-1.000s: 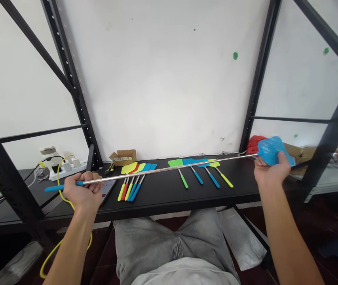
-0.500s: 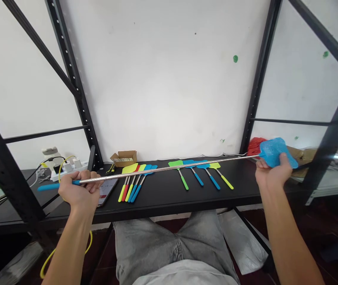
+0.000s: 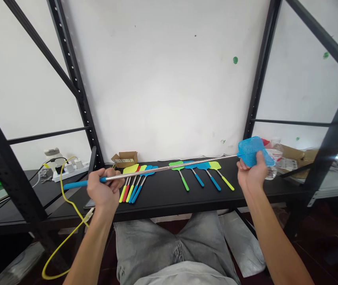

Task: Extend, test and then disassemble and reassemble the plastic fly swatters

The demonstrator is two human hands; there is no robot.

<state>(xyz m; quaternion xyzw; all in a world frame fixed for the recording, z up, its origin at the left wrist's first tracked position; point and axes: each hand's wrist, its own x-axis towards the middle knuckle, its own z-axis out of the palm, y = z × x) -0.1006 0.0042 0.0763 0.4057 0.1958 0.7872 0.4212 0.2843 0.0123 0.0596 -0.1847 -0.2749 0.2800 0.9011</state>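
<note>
I hold a blue fly swatter with a telescopic silver rod (image 3: pixel 171 168) stretched out above the black shelf (image 3: pixel 169 196). My left hand (image 3: pixel 103 190) is closed around the rod just past its blue handle (image 3: pixel 75 184). My right hand (image 3: pixel 251 176) grips the blue mesh head (image 3: pixel 252 151) at the far end. Below the rod lie two groups of collapsed swatters: several at the left (image 3: pixel 135 180) with yellow, red and blue handles, and several at the right (image 3: pixel 201 174) in green, blue and yellow.
A small cardboard box (image 3: pixel 124 158) stands at the back by the wall. A power strip (image 3: pixel 68 169) with plugs and a yellow cable (image 3: pixel 68 233) sit at the left. A plastic bottle (image 3: pixel 274 156) and cardboard lie at the right. Black rack posts (image 3: pixel 76 87) frame the shelf.
Both hands have moved closer together, so the rod is shorter than before. The right hand with the mesh head shifted left, and the left hand shifted right along the shelf.
</note>
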